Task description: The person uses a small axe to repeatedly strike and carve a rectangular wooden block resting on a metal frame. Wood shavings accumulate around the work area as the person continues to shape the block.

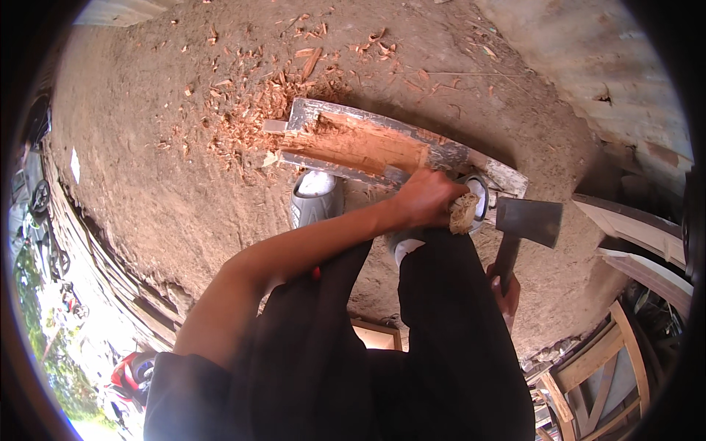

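Note:
A long wooden piece [478, 158] with weathered grey edges lies on the ground in front of my feet. A hollow with fresh reddish-brown wood runs along much of it. My left hand [429, 200] is closed at its near edge, round what looks like a chisel [463, 213]. Only the pale, frayed butt of its handle shows; the blade is hidden. Beside my right knee, my right hand [504, 292] is wrapped round the handle of a hatchet [529, 220], partly hidden by my leg. The dark, broad hatchet head is raised, apart from the chisel.
Wood chips [246, 110] litter the dirt floor beyond and left of the wood. My grey shoe [316, 200] stands against its near side. Wooden frames [607, 367] lean at the lower right, below a corrugated metal sheet [588, 51]. A red motorbike [136, 371] is at the far left.

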Demonstrator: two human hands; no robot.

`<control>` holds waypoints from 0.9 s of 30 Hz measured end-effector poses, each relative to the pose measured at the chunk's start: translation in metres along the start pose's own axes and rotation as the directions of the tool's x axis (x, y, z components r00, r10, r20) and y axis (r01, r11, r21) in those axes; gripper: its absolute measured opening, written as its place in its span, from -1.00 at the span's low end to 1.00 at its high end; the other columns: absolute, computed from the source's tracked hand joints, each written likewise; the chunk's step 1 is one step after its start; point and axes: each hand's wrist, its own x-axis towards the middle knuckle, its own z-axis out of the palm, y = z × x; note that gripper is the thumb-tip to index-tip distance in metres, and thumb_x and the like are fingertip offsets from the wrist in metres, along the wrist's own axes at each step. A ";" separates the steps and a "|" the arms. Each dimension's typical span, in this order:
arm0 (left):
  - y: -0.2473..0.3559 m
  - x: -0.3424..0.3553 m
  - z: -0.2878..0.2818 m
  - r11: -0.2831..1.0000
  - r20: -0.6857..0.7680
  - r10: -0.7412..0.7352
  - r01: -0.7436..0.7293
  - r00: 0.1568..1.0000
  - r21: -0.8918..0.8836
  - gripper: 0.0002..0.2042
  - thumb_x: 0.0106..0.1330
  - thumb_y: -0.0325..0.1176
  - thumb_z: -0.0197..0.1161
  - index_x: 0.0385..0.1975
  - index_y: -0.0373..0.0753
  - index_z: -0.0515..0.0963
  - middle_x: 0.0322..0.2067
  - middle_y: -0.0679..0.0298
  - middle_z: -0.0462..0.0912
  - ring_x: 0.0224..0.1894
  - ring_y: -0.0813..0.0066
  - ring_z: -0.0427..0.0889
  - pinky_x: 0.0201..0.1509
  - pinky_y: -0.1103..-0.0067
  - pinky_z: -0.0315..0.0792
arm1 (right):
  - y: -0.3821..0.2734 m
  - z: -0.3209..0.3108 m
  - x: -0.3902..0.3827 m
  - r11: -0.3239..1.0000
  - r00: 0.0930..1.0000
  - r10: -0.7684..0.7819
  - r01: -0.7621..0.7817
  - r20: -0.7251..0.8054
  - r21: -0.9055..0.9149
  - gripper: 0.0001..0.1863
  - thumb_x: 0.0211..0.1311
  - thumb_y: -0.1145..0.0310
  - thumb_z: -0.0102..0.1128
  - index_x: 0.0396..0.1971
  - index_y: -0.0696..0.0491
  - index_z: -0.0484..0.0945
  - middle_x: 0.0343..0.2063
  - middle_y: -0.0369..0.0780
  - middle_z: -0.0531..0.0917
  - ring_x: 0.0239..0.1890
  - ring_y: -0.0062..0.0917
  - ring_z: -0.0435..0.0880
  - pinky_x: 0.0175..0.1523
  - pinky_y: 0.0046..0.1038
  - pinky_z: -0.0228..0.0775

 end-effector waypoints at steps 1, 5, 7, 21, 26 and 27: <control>-0.001 -0.001 0.003 1.000 -0.035 0.014 -0.014 0.999 -0.024 -0.68 -0.09 -0.32 0.40 -0.28 -0.23 0.66 -0.46 0.01 0.71 -0.31 0.00 0.73 -0.19 0.21 0.58 | -0.003 -0.001 -0.001 0.999 1.000 0.015 -0.015 -0.001 0.040 -0.46 0.42 -0.15 0.13 -0.21 0.14 0.53 -0.50 -0.34 0.48 -0.44 -0.66 0.44 -0.30 -0.51 0.25; 0.004 0.003 -0.003 0.999 -0.028 -0.016 0.015 0.999 -0.052 -0.71 -0.09 -0.31 0.40 -0.32 -0.23 0.68 -0.46 -0.03 0.70 -0.30 -0.05 0.72 -0.16 0.19 0.57 | -0.012 0.003 -0.007 0.982 0.997 0.050 -0.039 -0.054 0.183 -0.32 0.38 -0.30 0.10 -0.15 0.16 0.47 -0.46 -0.34 0.42 -0.44 -0.70 0.37 -0.33 -0.58 0.16; 0.005 0.005 -0.001 0.999 0.003 -0.033 0.033 0.999 -0.030 -0.72 -0.09 -0.29 0.41 -0.34 -0.23 0.68 -0.46 -0.02 0.70 -0.30 -0.05 0.72 -0.16 0.19 0.57 | -0.018 0.004 -0.006 0.973 0.997 0.039 -0.023 -0.066 0.230 -0.30 0.38 -0.32 0.09 -0.14 0.16 0.46 -0.43 -0.33 0.43 -0.43 -0.70 0.38 -0.32 -0.60 0.16; -0.003 -0.005 0.000 0.999 -0.087 0.020 -0.017 0.996 0.028 -0.64 -0.03 -0.23 0.45 -0.20 -0.17 0.69 -0.51 0.04 0.68 -0.39 0.00 0.70 -0.27 0.22 0.56 | -0.022 0.006 -0.002 0.987 0.999 0.045 -0.043 -0.011 0.154 -0.25 0.36 -0.40 0.00 -0.28 0.16 0.46 -0.51 -0.36 0.41 -0.47 -0.70 0.35 -0.35 -0.58 0.13; 0.005 0.007 -0.008 0.989 -0.132 -0.143 0.146 0.981 0.012 -0.70 0.08 -0.17 0.41 -0.25 -0.20 0.64 -0.47 -0.02 0.69 -0.33 -0.04 0.72 -0.24 0.18 0.56 | -0.009 0.009 -0.008 0.973 0.995 -0.026 0.049 -0.100 0.225 -0.31 0.39 -0.31 0.08 -0.31 0.17 0.47 -0.53 -0.36 0.41 -0.47 -0.69 0.37 -0.35 -0.53 0.20; 0.005 0.009 -0.007 0.986 -0.146 -0.162 0.166 0.976 0.015 -0.70 0.08 -0.18 0.41 -0.25 -0.20 0.63 -0.47 -0.02 0.69 -0.34 -0.03 0.72 -0.25 0.18 0.56 | -0.002 0.015 -0.005 0.977 0.992 -0.055 0.078 -0.117 0.201 -0.31 0.39 -0.30 0.09 -0.29 0.18 0.48 -0.53 -0.35 0.44 -0.46 -0.68 0.40 -0.34 -0.52 0.23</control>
